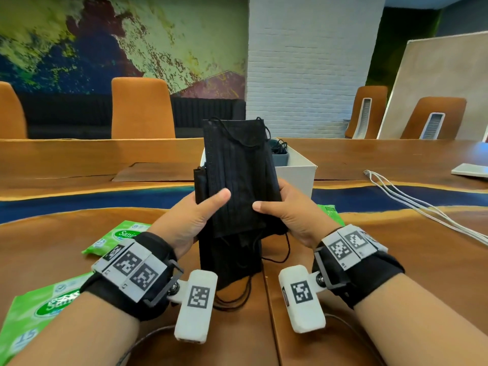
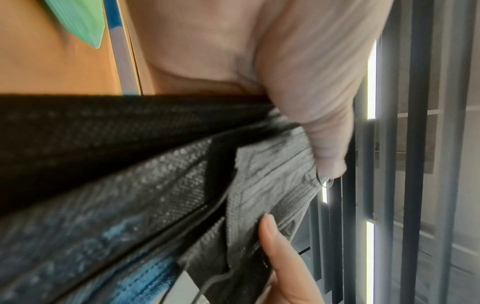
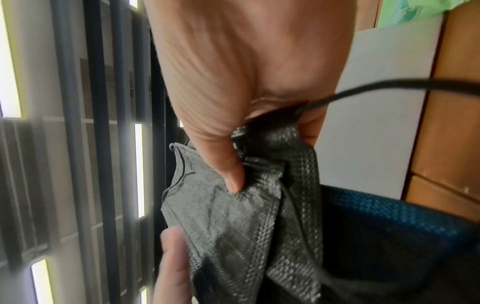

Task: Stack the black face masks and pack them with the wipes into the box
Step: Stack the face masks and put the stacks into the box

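Observation:
I hold a bundle of black face masks (image 1: 237,180) upright above the table, in front of the white box (image 1: 298,173). My left hand (image 1: 203,210) grips the bundle's left edge, thumb across the front. My right hand (image 1: 277,204) grips its right edge, thumb pressed on the top mask. The masks (image 2: 155,185) fan apart in the left wrist view, and the right thumb pinches the mask fabric (image 3: 233,216) in the right wrist view. Ear loops dangle below the bundle. Green wipes packs lie at the left (image 1: 116,237), the lower left (image 1: 34,310) and behind my right hand (image 1: 330,212).
The box holds a grey item with dark cords (image 1: 280,151). White cables (image 1: 422,204) run across the table on the right, and a white device (image 1: 472,170) sits at the far right. Orange chairs (image 1: 142,109) stand behind the table.

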{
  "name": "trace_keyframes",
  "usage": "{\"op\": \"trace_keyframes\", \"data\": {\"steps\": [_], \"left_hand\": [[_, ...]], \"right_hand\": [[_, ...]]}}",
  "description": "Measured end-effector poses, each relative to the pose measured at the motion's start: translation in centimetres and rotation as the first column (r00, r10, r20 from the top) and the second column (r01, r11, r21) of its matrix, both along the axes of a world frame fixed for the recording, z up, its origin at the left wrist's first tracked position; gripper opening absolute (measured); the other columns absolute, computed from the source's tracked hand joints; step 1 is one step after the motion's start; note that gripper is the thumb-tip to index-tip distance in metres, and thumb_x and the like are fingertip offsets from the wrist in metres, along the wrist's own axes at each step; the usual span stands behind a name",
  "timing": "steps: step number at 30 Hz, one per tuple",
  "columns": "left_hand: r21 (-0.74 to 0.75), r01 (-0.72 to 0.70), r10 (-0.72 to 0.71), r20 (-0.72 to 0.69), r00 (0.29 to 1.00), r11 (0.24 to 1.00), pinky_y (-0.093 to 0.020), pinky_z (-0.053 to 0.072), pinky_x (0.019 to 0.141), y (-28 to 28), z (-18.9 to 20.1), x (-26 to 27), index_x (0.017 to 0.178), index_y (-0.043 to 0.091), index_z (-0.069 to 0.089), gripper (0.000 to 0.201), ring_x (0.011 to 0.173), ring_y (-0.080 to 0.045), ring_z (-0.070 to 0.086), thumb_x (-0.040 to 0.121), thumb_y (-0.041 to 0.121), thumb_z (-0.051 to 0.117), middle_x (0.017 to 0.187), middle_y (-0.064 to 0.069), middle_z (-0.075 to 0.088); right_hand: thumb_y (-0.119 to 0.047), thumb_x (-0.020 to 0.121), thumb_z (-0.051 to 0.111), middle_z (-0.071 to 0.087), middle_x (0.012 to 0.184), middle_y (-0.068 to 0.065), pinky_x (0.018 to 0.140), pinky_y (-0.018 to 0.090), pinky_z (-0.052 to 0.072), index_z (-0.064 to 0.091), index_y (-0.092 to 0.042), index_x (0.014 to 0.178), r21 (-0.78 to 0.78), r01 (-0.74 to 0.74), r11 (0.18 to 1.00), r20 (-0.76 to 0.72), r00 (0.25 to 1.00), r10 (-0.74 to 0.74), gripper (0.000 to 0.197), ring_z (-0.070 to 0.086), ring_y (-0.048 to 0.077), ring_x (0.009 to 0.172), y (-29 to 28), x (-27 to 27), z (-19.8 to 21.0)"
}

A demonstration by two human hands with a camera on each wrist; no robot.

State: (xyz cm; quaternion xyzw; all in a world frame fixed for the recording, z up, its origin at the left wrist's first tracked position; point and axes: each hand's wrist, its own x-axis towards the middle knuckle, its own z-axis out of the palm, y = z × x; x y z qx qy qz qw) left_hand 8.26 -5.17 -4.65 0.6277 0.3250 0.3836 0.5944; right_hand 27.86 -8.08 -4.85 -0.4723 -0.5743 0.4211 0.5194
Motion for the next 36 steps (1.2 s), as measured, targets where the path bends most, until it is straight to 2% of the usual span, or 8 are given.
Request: {"op": "trace_keyframes", "data": {"steps": [3, 8, 11, 14, 20, 29, 32, 36], "left_hand": [[-0.003, -0.084, 0.084, 0.011, 0.996, 0.996, -0.039, 0.048, 0.096, -0.1, 0.0, 0.2, 0.119, 0.020, 0.058, 0.041, 0.110, -0.021, 0.062, 0.079, 0.023, 0.067, 0.113, -0.004, 0.069], [-0.001, -0.071, 0.071, 0.050, 0.996, 0.998, -0.040, 0.047, 0.097, 0.0, 0.2, -0.3, 0.118, 0.019, 0.059, 0.049, 0.110, -0.021, 0.062, 0.071, 0.020, 0.072, 0.113, -0.004, 0.069], [-0.006, -0.003, 0.003, 0.085, 0.996, 1.000, -0.036, 0.049, 0.091, -0.2, 0.5, -0.5, 0.118, 0.019, 0.060, 0.055, 0.107, -0.019, 0.064, 0.067, 0.019, 0.080, 0.110, -0.003, 0.071], [0.002, 0.029, -0.029, 0.088, 0.996, 1.000, -0.034, 0.049, 0.087, -0.4, 0.6, -0.6, 0.120, 0.019, 0.059, 0.056, 0.106, -0.017, 0.065, 0.065, 0.022, 0.071, 0.111, -0.002, 0.071], [-0.028, 0.010, -0.007, 0.132, 0.991, 1.000, -0.035, 0.050, 0.089, -0.4, 0.7, -0.5, 0.120, 0.015, 0.059, 0.058, 0.107, -0.021, 0.065, 0.065, 0.013, 0.075, 0.111, -0.005, 0.070], [0.002, 0.068, -0.067, 0.112, 0.991, 0.998, -0.034, 0.050, 0.088, -0.2, 0.4, -0.5, 0.114, 0.021, 0.062, 0.052, 0.105, -0.017, 0.066, 0.064, 0.014, 0.071, 0.110, -0.002, 0.072], [0.028, 0.093, -0.096, 0.094, 0.991, 0.995, -0.038, 0.048, 0.093, -0.3, 0.3, -0.3, 0.119, 0.022, 0.061, 0.054, 0.109, -0.018, 0.064, 0.066, 0.015, 0.071, 0.114, -0.002, 0.070], [0.040, 0.130, -0.133, 0.082, 0.988, 0.991, -0.037, 0.048, 0.090, -0.4, 0.1, -0.2, 0.117, 0.025, 0.062, 0.051, 0.109, -0.018, 0.064, 0.067, 0.017, 0.071, 0.113, -0.002, 0.070]], "right_hand": [[-0.016, 0.085, 0.069, 0.066, 0.117, 0.002, 0.098, 0.038, 0.049, 0.057, -0.025, 0.116, 0.001, -0.030, 1.000, 0.063, 0.998, 0.030, 0.035, 0.062, 0.017, 0.111, 0.0, -0.6, -0.1], [-0.017, 0.087, 0.065, 0.070, 0.108, 0.002, 0.078, 0.016, 0.054, 0.064, -0.019, 0.107, 0.051, 0.009, 0.999, 0.073, 0.997, -0.013, 0.020, 0.067, 0.009, 0.098, -0.6, -0.3, 1.3], [-0.009, 0.088, 0.061, 0.071, 0.107, 0.009, 0.085, 0.027, 0.055, 0.067, -0.015, 0.105, 0.048, -0.022, 0.999, -0.020, 1.000, 0.023, 0.019, 0.068, 0.018, 0.098, -1.0, -0.1, 1.7], [-0.008, 0.090, 0.057, 0.068, 0.114, 0.016, 0.093, 0.038, 0.052, 0.064, -0.009, 0.112, 0.031, -0.075, 0.997, -0.096, 0.992, 0.078, 0.023, 0.065, 0.026, 0.104, -1.1, -0.7, 1.4], [-0.012, 0.092, 0.051, 0.068, 0.112, 0.007, 0.092, 0.036, 0.052, 0.061, -0.012, 0.115, -0.009, -0.196, 0.981, -0.255, 0.949, 0.187, 0.025, 0.065, 0.019, 0.103, -1.2, -1.7, 0.8], [-0.015, 0.096, 0.048, 0.068, 0.110, -0.001, 0.090, 0.031, 0.044, 0.062, -0.020, 0.112, 0.013, -0.078, 0.997, -0.103, 0.992, 0.079, 0.023, 0.060, 0.011, 0.101, -1.6, -0.3, 0.7], [-0.017, 0.091, 0.053, 0.066, 0.120, 0.005, 0.093, 0.029, 0.048, 0.058, -0.016, 0.121, 0.001, -0.119, 0.993, -0.131, 0.984, 0.118, 0.030, 0.062, 0.015, 0.110, -1.7, -0.6, 0.8], [-0.010, 0.092, 0.052, 0.063, 0.122, 0.010, 0.096, 0.037, 0.049, 0.056, -0.016, 0.119, -0.031, -0.163, 0.986, -0.161, 0.975, 0.156, 0.028, 0.061, 0.022, 0.112, -1.7, -1.8, 0.9]]}}
